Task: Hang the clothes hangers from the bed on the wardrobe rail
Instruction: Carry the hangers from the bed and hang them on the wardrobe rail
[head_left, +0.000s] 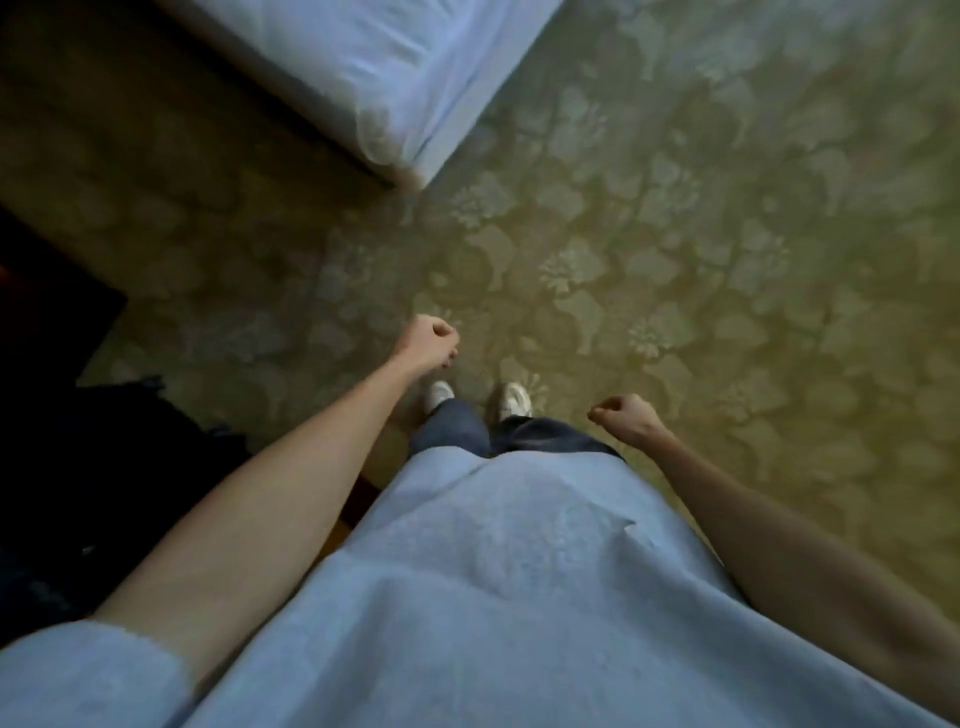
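I look straight down at a patterned carpet. The corner of the bed (395, 78), covered in a white sheet, shows at the top left, some way ahead of my feet. No clothes hanger and no wardrobe rail are in view. My left hand (428, 343) hangs in front of me, fingers curled into a loose fist with nothing in it. My right hand (626, 415) is lower and to the right, also curled shut and holding nothing.
The green-gold floral carpet (701, 234) spreads across the right and centre. Dark furniture and a dark heap (78, 405) stand along the left edge. My white shoes (514, 400) point forward between my hands.
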